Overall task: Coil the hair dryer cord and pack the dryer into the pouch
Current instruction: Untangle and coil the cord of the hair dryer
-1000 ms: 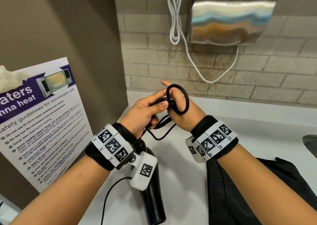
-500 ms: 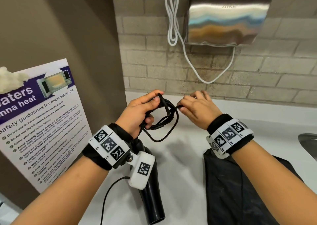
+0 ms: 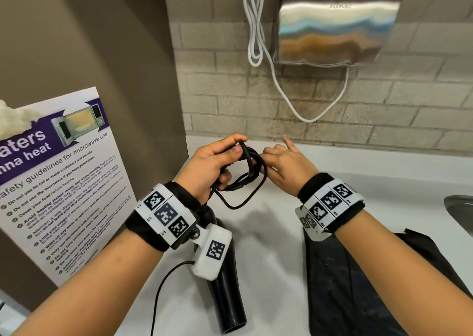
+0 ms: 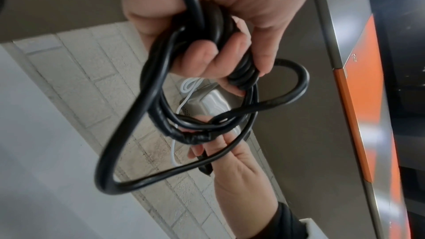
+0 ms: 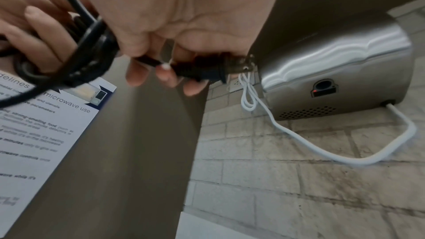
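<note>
1. My left hand [image 3: 210, 164] is clamped on the coiled cord [image 3: 247, 172], thumb on top and fingers curled under the bundle, above the counter [image 3: 268, 271] near its back edge.
2. My right hand [image 3: 286, 165] is just beside it, pinching the plug [image 5: 202, 72] end of the cord between its fingertips [image 5: 164, 74].
3. One loose loop hangs below the bundle.
4. The dryer [image 3: 225, 294] lies on the counter under my left wrist, nozzle toward the front edge, its cord trailing off there.
5. The pouch [image 3: 340, 292] lies flat on the counter under my right forearm, beside the dryer, not touching it.
6. A hand dryer [image 3: 335, 23] hangs on the brick wall.
</note>
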The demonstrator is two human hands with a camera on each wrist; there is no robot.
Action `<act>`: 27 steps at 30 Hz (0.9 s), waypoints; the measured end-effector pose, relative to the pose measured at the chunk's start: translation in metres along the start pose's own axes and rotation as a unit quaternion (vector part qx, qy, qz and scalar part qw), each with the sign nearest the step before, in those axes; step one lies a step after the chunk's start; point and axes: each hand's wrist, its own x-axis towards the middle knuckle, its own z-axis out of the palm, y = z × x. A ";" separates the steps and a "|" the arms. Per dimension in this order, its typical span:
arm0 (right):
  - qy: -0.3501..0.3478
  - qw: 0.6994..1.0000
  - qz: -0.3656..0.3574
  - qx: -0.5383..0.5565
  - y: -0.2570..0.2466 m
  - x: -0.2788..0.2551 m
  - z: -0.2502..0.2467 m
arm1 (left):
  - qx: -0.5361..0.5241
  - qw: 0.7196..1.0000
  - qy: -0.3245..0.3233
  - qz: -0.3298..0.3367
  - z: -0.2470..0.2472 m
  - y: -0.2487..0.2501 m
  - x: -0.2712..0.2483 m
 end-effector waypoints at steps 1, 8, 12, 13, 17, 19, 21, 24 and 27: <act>0.011 1.000 0.002 -0.001 0.002 0.001 0.000 | -0.005 1.000 -0.003 -0.005 -0.001 0.000 0.000; 0.090 0.990 0.108 -0.024 0.017 0.010 -0.013 | -0.009 0.999 -0.030 -0.016 -0.004 -0.001 0.001; 0.094 0.984 0.146 -0.041 0.013 0.015 -0.023 | -0.021 0.999 -0.033 0.002 0.000 -0.002 0.002; 0.092 0.983 0.152 -0.052 0.012 0.015 -0.024 | -0.021 0.999 -0.030 0.005 0.002 -0.002 0.002; 0.133 0.974 0.132 -0.127 0.005 0.016 -0.029 | 0.006 1.000 0.011 0.024 0.007 -0.001 0.002; 0.116 0.980 0.111 -0.119 0.003 0.019 -0.028 | 0.019 0.999 0.018 0.027 0.009 -0.002 0.002; 0.083 0.990 0.096 -0.055 0.003 0.019 -0.026 | 0.027 0.999 0.027 0.028 0.010 -0.002 0.002; 0.082 0.996 0.036 -0.006 -0.001 0.015 -0.023 | 0.023 0.998 0.039 0.038 0.011 -0.002 0.001; 0.103 0.994 0.022 -0.017 -0.001 0.011 -0.019 | 0.029 0.998 0.036 0.044 0.010 -0.002 0.001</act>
